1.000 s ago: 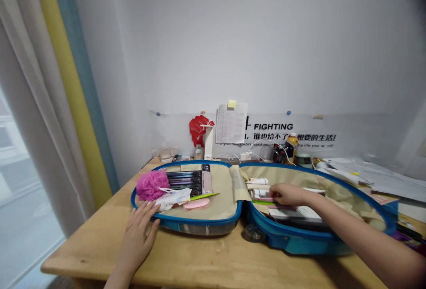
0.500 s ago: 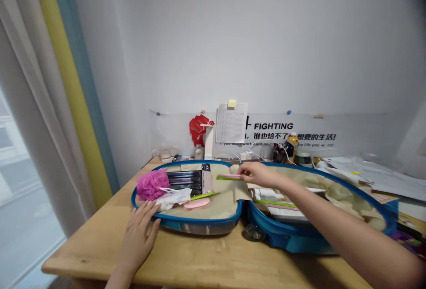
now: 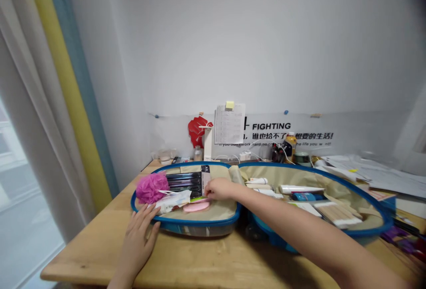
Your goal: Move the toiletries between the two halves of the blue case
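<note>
An opened blue suitcase [image 3: 199, 222] lies on the wooden table, its cream-lined halves side by side. My right hand [image 3: 220, 189] reaches low into the left half, fingertips pinched at the end of a slim pink-and-green stick [image 3: 199, 199] that they mostly hide. Just in front is a pink oval item [image 3: 196, 207]. A pack of dark, slender sticks [image 3: 184, 183] on a card is behind it. My left hand [image 3: 141, 227] rests with fingers spread on the near-left rim, beside a pink bath puff [image 3: 152, 188] and a white packet [image 3: 173, 201].
The suitcase's right half holds a white tube [image 3: 301, 189], a blue item [image 3: 303, 196] and a pack of thin wooden sticks [image 3: 337, 213]. Bottles, including a yellow-and-dark one [image 3: 290, 143], cables and papers [image 3: 356, 171] line the wall side. Curtains [image 3: 63, 80] hang left.
My right hand has moved left and down from above the hinge into the left half, carrying the stick. More of the right half's contents now shows. My left hand stays on the rim.
</note>
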Tool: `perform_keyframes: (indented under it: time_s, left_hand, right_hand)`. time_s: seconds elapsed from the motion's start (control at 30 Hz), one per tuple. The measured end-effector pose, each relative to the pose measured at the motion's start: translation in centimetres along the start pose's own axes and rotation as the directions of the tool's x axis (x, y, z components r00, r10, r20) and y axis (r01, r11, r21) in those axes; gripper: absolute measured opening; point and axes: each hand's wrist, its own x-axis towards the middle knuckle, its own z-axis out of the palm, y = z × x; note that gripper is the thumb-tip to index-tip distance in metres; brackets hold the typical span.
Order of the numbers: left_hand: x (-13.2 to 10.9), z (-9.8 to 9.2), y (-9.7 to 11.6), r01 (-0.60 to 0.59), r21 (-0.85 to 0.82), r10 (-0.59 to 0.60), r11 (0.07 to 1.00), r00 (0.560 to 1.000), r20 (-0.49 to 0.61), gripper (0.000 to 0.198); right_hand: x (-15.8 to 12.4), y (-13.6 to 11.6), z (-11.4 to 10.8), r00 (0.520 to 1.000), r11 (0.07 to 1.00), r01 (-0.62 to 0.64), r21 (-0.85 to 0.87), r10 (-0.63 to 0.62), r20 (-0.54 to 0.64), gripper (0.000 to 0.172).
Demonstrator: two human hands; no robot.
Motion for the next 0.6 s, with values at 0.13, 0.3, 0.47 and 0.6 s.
perform_keyframes:
  time_s: [0.13, 0.3, 0.47, 0.6]
  left_hand:
    - [0.1, 0.0, 0.1, 0.000, 0.005, 0.000, 1.000, 1.000, 0.006, 0.038]
    - [0.0, 0.1, -0.1, -0.016, 0.009, 0.016, 1.000, 1.000, 0.000, 0.038]
    - [-0.3, 0.2, -0.3, 0.003, 0.012, -0.003, 1.000, 1.000, 0.010, 0.038]
    - [-0.2, 0.2, -0.3, -0.012, 0.015, 0.012, 1.000, 1.000, 0.006, 0.038]
  right_hand:
    - [-2.7, 3.2, -2.5, 0.996, 0.994, -0.008, 0.112, 0.018, -0.091, 0.024]
    - [-8.6, 9.0, -4.5, 0.974, 0.965, -0.173, 0.199, 0.197, -0.109, 0.030]
    - [-13.7, 12.6, -1.7, 0.945, 0.928, -0.326, 0.182, 0.322, 0.053, 0.033]
    - [-15.8, 13.6, 0.9, 0.908, 0.903, -0.416, 0.105, 0.407, 0.095, 0.041]
